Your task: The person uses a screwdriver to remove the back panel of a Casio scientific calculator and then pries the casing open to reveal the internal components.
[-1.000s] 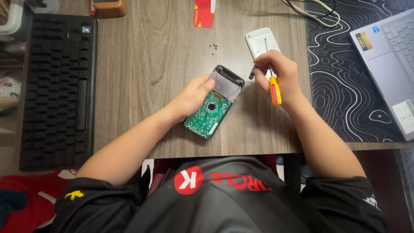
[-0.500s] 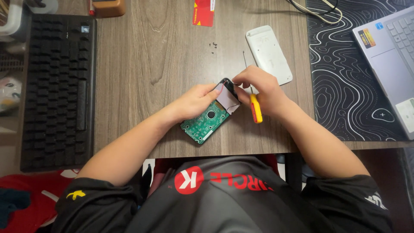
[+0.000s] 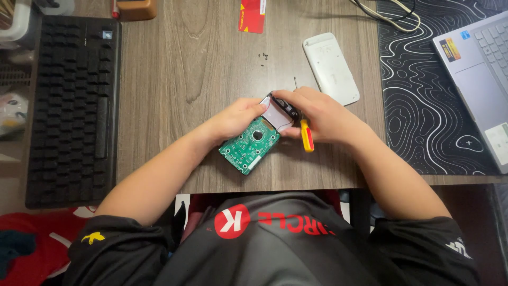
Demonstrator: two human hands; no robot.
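A small hard drive [image 3: 251,147] lies on the wooden desk [image 3: 201,79] with its green circuit board facing up. My left hand [image 3: 238,117] grips its left side near the far end. My right hand [image 3: 312,114] rests on the drive's far right corner and holds a yellow and red screwdriver [image 3: 306,136], whose thin metal tip [image 3: 295,80] pokes out beyond my fingers. The drive's far end is partly hidden by both hands.
A black keyboard [image 3: 74,100] lies at the left. A white oblong case [image 3: 330,68] sits beyond my right hand. Tiny dark screws [image 3: 263,55] lie near a red card [image 3: 252,14]. A patterned black mat [image 3: 423,95] with a laptop [image 3: 479,79] is at the right.
My right hand came down and left from beside the white case onto the drive's far corner, bringing the screwdriver along. The drive has turned slightly under my left hand.
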